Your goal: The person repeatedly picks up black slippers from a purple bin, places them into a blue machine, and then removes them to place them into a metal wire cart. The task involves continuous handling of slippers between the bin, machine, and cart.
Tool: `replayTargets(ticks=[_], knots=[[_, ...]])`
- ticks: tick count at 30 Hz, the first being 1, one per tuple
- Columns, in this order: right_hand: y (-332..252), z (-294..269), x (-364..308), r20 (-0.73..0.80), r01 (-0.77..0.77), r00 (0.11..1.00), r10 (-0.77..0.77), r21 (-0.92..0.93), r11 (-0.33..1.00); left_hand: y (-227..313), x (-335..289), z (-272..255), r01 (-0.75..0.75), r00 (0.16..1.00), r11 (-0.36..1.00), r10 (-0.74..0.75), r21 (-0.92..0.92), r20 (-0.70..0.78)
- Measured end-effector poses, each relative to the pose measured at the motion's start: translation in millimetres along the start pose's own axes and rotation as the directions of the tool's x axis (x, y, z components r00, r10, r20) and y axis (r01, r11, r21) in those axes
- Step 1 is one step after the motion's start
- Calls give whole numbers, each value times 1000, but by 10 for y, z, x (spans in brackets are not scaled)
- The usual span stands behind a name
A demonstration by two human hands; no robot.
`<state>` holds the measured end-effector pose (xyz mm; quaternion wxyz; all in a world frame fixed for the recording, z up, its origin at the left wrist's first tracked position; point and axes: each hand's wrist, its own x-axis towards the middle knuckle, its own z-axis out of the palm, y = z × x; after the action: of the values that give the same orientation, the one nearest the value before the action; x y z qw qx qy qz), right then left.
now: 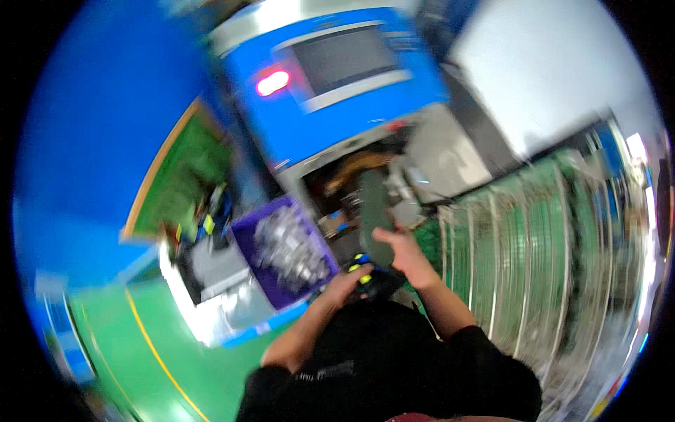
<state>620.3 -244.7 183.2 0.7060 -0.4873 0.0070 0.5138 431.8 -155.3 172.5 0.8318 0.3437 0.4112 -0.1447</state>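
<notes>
My right hand point(402, 250) is closed around the near end of a long, dark green-grey piece point(376, 211), rounded at the end and blurred, its exact kind unclear. That piece reaches forward toward the opening of a blue machine point(323, 133). Just left of it, my left hand point(346, 284) closes on a black object with yellow and blue parts point(364, 271), smeared by motion and partly hidden by the fingers. Right beside my left hand stands a purple bin point(273, 290) with many small silvery-grey parts point(290, 246) inside.
The machine carries a dark screen point(344, 59) and a glowing red light point(273, 83). Metal racks point(524, 246) line the right side. Left of the bin is a white-topped surface point(235, 309) with dark and yellow items. Green floor point(151, 352) with a yellow line lies at lower left.
</notes>
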Motion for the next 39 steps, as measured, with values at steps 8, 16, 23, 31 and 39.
replayTargets(ticks=[8, 16, 23, 31, 39], knots=[[-1202, -1675, -2445, -228, 156, 729, -646, -863, 481, 8, 149, 664, -233, 944, 897, 301, 375, -133], [-1373, -3025, -5481, -595, -346, -488, -639, -540, 767, -59, 1095, 1313, -302, 950, 721, 173, 623, 260], [-818, -4730, -7281, -814, -182, -404, -417, -375, 909, 30, 899, 2511, 0, 995, 382, -91, 924, 38], [-1420, -4978, -7009, -872, -515, -30, -488, -405, 755, 267, 991, 2947, -235, 953, -1, -196, 972, 230], [-1671, -5252, -6691, -827, -804, -321, -461, -20, 595, 371, 574, 1526, -247, 969, 790, 188, 561, 161]])
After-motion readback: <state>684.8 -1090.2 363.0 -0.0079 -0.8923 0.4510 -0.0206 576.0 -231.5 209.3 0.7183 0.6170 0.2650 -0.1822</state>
